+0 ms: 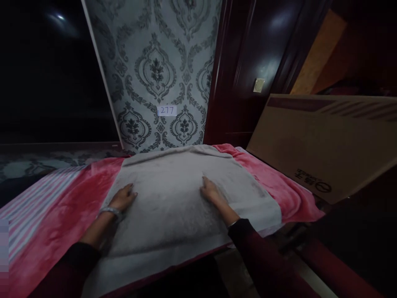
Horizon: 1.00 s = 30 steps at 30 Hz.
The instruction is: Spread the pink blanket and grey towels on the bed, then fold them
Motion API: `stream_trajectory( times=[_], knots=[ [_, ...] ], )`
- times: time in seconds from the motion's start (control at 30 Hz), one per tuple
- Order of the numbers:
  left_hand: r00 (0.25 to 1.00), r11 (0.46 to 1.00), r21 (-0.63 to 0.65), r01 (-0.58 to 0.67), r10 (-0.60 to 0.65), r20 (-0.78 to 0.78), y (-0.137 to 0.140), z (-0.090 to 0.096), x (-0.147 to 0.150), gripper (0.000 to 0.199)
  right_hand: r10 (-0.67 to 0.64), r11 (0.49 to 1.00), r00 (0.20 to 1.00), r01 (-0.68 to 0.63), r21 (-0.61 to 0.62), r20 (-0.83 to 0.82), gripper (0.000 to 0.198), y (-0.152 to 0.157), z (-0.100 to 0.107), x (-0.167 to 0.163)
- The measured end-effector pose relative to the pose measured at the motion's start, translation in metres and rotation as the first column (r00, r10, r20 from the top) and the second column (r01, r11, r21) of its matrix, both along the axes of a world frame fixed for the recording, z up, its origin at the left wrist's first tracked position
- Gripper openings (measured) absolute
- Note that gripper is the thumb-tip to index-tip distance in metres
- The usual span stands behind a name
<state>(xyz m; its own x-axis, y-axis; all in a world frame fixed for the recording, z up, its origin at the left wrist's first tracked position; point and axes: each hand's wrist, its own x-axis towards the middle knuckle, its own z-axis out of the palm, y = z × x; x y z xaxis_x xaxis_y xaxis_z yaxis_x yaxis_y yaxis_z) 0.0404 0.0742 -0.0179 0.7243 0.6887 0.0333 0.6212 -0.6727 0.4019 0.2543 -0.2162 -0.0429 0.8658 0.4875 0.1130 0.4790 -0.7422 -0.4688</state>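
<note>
A grey plush cloth, perhaps a towel or small blanket, lies spread over a pink blanket. My left hand, with a band on its wrist, is at the cloth's left part, thumb and fingers apart. Right of the cloth's middle, my right hand reaches forward with fingers stretched out and seems to rest on the surface. Neither hand appears to grip anything. Soft creases run along the cloth's near and far edges.
A striped pink and white sheet shows at the left. A large cardboard box leans at the right. Behind are patterned wallpaper with a paper label reading 277, a dark door and a black screen.
</note>
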Motion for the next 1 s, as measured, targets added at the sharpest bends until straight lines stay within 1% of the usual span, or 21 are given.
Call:
stream_trajectory(
  times=[0.07, 0.13, 0.17, 0.23, 0.3, 0.37, 0.43, 0.47, 0.6, 0.77, 0.83, 0.9, 1.0],
  knots=[
    [0.996, 0.993, 0.109, 0.052, -0.044, -0.076, -0.003, 0.018, 0.015, 0.066, 0.004, 1.0, 0.999, -0.003, -0.025, 0.041, 0.066, 0.014, 0.016, 0.002],
    [0.99, 0.967, 0.225, 0.123, -0.104, -0.095, -0.016, 0.031, 0.035, 0.065, 0.047, 0.998, 0.993, -0.043, -0.043, 0.11, 0.063, 0.033, 0.029, 0.001],
    [0.987, 0.949, 0.276, 0.151, -0.13, -0.091, -0.025, 0.032, 0.045, 0.064, 0.072, 0.997, 0.987, -0.066, -0.05, 0.141, 0.061, 0.043, 0.031, 0.0],
    [0.981, 0.922, 0.339, 0.186, -0.154, -0.118, -0.041, 0.025, 0.062, 0.061, 0.129, 0.99, 0.977, -0.116, -0.082, 0.171, 0.059, 0.058, 0.025, -0.005],
    [0.966, 0.917, 0.332, 0.22, -0.158, -0.206, -0.052, 0.006, 0.073, 0.059, 0.18, 0.978, 0.971, -0.158, -0.139, 0.159, 0.057, 0.064, 0.008, -0.009],
    [0.943, 0.922, 0.294, 0.252, -0.166, -0.289, -0.054, -0.014, 0.077, 0.059, 0.21, 0.965, 0.968, -0.183, -0.186, 0.138, 0.057, 0.065, -0.009, -0.01],
    [0.935, 0.924, 0.28, 0.262, -0.171, -0.31, -0.05, -0.028, 0.077, 0.061, 0.216, 0.962, 0.967, -0.186, -0.202, 0.139, 0.057, 0.062, -0.02, -0.009],
    [0.936, 0.923, 0.28, 0.264, -0.174, -0.307, -0.048, -0.031, 0.077, 0.061, 0.215, 0.961, 0.966, -0.184, -0.204, 0.144, 0.057, 0.061, -0.022, -0.008],
    [0.937, 0.93, 0.263, 0.256, -0.171, -0.306, -0.044, -0.03, 0.076, 0.062, 0.217, 0.961, 0.966, -0.186, -0.203, 0.14, 0.057, 0.06, -0.021, -0.005],
    [0.944, 0.93, 0.278, 0.241, -0.157, -0.291, -0.047, -0.025, 0.076, 0.062, 0.19, 0.97, 0.974, -0.167, -0.177, 0.121, 0.058, 0.06, -0.018, -0.006],
    [0.955, 0.941, 0.283, 0.187, -0.107, -0.276, -0.048, -0.022, 0.074, 0.061, 0.141, 0.979, 0.984, -0.121, -0.163, 0.113, 0.06, 0.059, -0.018, -0.006],
    [0.964, 0.955, 0.279, 0.106, -0.03, -0.264, -0.05, -0.019, 0.069, 0.062, 0.082, 0.986, 0.992, -0.066, -0.155, 0.097, 0.062, 0.056, -0.018, -0.007],
    [0.971, 0.965, 0.261, 0.019, 0.045, -0.236, -0.051, -0.012, 0.056, 0.062, 0.028, 0.989, 0.997, -0.017, -0.144, 0.077, 0.06, 0.048, -0.018, -0.006]
  ],
)
